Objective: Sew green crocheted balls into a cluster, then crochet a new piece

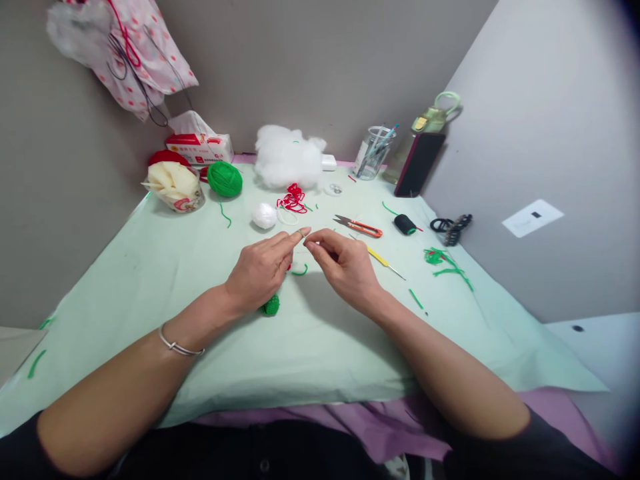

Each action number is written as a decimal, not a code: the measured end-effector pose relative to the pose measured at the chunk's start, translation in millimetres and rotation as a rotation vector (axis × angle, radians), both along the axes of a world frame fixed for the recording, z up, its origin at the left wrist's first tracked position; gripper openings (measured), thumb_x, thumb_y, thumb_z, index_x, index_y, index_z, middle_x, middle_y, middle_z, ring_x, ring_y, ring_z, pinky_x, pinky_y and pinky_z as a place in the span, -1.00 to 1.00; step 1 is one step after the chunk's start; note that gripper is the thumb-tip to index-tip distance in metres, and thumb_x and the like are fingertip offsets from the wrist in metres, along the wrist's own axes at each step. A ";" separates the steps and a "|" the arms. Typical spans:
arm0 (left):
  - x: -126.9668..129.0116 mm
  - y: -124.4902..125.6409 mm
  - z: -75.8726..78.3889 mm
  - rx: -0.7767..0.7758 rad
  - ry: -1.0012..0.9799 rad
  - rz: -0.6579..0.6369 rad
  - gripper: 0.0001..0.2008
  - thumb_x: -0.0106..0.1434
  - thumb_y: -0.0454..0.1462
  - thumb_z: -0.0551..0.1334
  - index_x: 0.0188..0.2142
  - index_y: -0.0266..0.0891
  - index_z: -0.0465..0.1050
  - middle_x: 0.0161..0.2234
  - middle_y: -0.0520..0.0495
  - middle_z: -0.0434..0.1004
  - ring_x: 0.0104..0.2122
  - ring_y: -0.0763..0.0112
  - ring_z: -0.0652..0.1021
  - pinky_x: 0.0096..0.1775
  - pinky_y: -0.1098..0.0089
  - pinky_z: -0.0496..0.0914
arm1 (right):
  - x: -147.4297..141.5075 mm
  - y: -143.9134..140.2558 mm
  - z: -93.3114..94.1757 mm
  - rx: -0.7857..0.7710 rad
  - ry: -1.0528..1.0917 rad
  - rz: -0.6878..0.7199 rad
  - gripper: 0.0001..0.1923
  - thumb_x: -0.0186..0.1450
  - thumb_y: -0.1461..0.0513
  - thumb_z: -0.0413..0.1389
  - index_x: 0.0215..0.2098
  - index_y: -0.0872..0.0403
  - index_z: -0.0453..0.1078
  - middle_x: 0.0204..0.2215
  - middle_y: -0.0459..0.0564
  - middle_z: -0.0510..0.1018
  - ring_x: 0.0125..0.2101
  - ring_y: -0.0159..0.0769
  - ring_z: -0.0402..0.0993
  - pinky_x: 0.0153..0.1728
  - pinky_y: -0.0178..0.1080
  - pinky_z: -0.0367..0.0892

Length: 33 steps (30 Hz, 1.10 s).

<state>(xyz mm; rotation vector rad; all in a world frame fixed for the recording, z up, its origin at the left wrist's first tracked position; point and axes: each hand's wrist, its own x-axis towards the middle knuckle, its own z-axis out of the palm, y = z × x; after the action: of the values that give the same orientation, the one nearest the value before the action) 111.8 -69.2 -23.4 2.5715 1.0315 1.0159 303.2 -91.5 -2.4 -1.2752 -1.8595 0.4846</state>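
My left hand (264, 268) is closed round a small green crocheted piece (271, 305), whose end sticks out below the palm. A bit of red shows by the fingers; the rest of the piece is hidden. Thin white yarn (304, 234) runs at the left index fingertip, and my right hand (345, 263) pinches it between thumb and fingers. The two hands' fingertips almost meet. Just beyond them lie a white yarn ball (264, 216), a tangle of red yarn (294, 199) and orange-handled thread snips (359, 226). A yellow crochet hook (384, 259) rests beside my right hand.
Farther back are white stuffing (287, 157), a green yarn ball (225, 179), a paper cup (181, 195), a tissue box (200, 147), a glass with pens (371, 157), a phone (419, 165) and a bottle (415, 143). Green scraps (447, 261) and a hair clip (456, 230) lie right.
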 end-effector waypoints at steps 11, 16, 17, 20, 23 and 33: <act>0.0 -1.0 1.2 0.020 0.023 0.014 -0.54 0.46 -0.38 -0.01 0.28 -0.33 0.39 -0.34 -0.02 0.53 -0.38 0.39 0.52 -0.28 0.38 0.39 | -0.4 -1.8 -1.4 0.152 -0.181 -0.058 -0.77 0.41 0.23 0.01 -0.20 0.06 0.53 -0.67 -0.20 0.30 -0.65 -0.42 0.09 -0.49 -0.32 0.05; 0.4 -1.3 1.9 0.037 0.060 0.027 -0.54 0.47 -0.38 -0.02 0.27 -0.31 0.39 -0.33 -0.03 0.54 -0.37 0.38 0.51 -0.27 0.38 0.39 | 1.4 0.2 -0.3 0.116 -0.179 -0.048 -0.78 0.39 0.25 0.02 -0.19 0.04 0.53 -0.67 -0.21 0.31 -0.64 -0.41 0.12 -0.48 -0.32 0.05; 0.6 -1.2 1.8 0.043 0.073 0.030 -0.55 0.47 -0.38 -0.02 0.26 -0.31 0.40 -0.32 -0.03 0.55 -0.38 0.38 0.51 -0.26 0.37 0.38 | 1.9 1.0 -0.4 0.092 -0.161 -0.042 -0.79 0.39 0.25 0.03 -0.20 0.04 0.53 -0.67 -0.21 0.31 -0.64 -0.41 0.13 -0.48 -0.32 0.05; 1.2 -1.0 1.5 0.055 0.121 0.035 -0.56 0.47 -0.38 -0.02 0.24 -0.32 0.41 -0.32 -0.04 0.57 -0.39 0.36 0.49 -0.27 0.35 0.38 | 2.9 3.0 -1.1 0.029 -0.100 -0.017 -0.81 0.38 0.26 0.05 -0.23 0.04 0.52 -0.66 -0.21 0.31 -0.62 -0.41 0.16 -0.47 -0.32 0.05; 1.5 -0.5 1.9 0.064 0.155 0.042 -0.56 0.47 -0.39 -0.01 0.26 -0.32 0.39 -0.31 -0.04 0.58 -0.38 0.35 0.49 -0.28 0.34 0.37 | 3.1 3.5 -1.1 0.006 -0.058 0.000 -0.82 0.38 0.26 0.04 -0.25 0.05 0.50 -0.65 -0.22 0.31 -0.61 -0.42 0.15 -0.47 -0.32 0.04; -0.5 0.3 4.8 0.000 0.118 0.040 -0.50 0.45 -0.39 -0.02 0.33 -0.22 0.32 -0.31 -0.01 0.57 -0.37 0.39 0.51 -0.23 0.39 0.40 | 3.9 2.3 -0.2 0.033 -0.081 -0.009 -0.84 0.40 0.21 0.05 -0.29 0.05 0.45 -0.65 -0.21 0.32 -0.62 -0.42 0.13 -0.47 -0.30 0.04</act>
<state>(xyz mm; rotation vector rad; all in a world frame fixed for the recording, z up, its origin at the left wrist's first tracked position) 111.3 -69.0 -18.6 2.6486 1.1160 0.8829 307.1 -89.2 -2.5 -1.2978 -1.9204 0.4009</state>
